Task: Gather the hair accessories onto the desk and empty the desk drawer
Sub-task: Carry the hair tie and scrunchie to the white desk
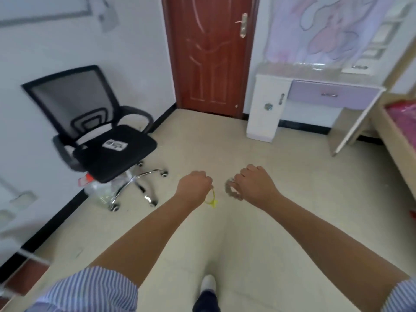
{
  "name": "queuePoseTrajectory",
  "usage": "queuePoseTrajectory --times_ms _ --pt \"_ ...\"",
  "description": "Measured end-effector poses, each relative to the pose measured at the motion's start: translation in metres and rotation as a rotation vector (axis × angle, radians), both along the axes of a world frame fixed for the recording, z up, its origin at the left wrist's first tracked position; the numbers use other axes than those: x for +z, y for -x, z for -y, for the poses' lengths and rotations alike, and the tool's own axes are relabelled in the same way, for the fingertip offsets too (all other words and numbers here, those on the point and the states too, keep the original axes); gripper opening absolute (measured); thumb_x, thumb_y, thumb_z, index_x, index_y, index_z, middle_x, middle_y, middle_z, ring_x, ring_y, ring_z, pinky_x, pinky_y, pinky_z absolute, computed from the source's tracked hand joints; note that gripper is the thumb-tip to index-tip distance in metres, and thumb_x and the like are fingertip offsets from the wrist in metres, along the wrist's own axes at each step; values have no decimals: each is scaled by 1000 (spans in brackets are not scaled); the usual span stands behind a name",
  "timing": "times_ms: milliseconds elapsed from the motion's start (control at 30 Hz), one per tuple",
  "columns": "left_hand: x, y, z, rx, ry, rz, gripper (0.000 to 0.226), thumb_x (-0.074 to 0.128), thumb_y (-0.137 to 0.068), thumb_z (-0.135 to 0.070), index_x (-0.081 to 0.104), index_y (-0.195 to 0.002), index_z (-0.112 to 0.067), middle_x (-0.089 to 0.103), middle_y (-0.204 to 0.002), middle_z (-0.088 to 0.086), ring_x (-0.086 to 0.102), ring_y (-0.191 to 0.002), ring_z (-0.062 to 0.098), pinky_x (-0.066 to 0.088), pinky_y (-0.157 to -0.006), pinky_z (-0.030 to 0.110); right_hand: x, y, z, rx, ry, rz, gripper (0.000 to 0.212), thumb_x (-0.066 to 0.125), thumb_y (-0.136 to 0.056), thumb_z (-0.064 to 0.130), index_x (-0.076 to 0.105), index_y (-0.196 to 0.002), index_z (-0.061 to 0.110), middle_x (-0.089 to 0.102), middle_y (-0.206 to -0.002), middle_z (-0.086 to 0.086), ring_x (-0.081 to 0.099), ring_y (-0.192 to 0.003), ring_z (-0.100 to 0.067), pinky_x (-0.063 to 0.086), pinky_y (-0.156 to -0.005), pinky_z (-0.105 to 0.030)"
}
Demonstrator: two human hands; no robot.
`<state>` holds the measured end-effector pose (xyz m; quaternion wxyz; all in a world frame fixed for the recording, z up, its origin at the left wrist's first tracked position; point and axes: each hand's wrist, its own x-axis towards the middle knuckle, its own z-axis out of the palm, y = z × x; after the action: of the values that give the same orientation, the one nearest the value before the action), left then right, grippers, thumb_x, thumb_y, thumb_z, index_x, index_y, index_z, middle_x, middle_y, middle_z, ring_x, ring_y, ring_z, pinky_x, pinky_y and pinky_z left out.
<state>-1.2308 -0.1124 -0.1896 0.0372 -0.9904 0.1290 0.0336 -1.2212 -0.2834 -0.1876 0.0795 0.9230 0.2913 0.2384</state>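
Both my arms reach forward over the beige floor. My left hand is closed around a thin yellow hair tie with a small star that dangles below the fist. My right hand is closed on a grey beaded hair accessory that curls under the fingers. The desk stands at the far right against the wall, white with a pale top. Its purple drawer is closed, with a metal handle in the middle.
A black mesh office chair with a small card on its seat stands at the left wall. A clear plastic bottle lies by its wheels. A brown door is ahead. A bed with pink bedding lies at the right edge.
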Motion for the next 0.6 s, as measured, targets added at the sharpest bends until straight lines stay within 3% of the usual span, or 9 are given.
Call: queuePoseTrajectory --times_ms 67,133,300,600 --pt "11 -73 15 -58 7 23 27 37 -101 -21 55 -113 -5 57 -117 14 51 -114 31 48 -87 41 9 -61 16 -75 -44 48 28 82 -54 32 64 -42 16 61 -37 -1 60 -39 -17 45 -40 -15" --pt "22 -146 31 -125 -5 55 29 33 -102 -22 54 -113 -6 58 -117 14 52 -111 31 47 -87 41 19 -118 33 -160 -63 74 31 91 -46 32 65 -42 15 62 -37 0 60 -38 -17 44 -39 -14" --pt "36 -313 93 -286 -53 118 32 31 -103 -27 55 -112 -7 61 -116 13 55 -108 30 48 -85 40 33 -248 89 -293 -77 54 36 91 -32 30 59 -38 15 57 -33 1 56 -34 -17 42 -39 -13" --pt "2 -591 232 -375 -51 156 32 33 -102 -26 58 -106 -7 66 -108 11 61 -98 29 51 -76 37 8 -511 221 -494 -12 50 37 88 -34 37 58 -36 15 56 -32 -1 55 -33 -14 43 -39 -12"
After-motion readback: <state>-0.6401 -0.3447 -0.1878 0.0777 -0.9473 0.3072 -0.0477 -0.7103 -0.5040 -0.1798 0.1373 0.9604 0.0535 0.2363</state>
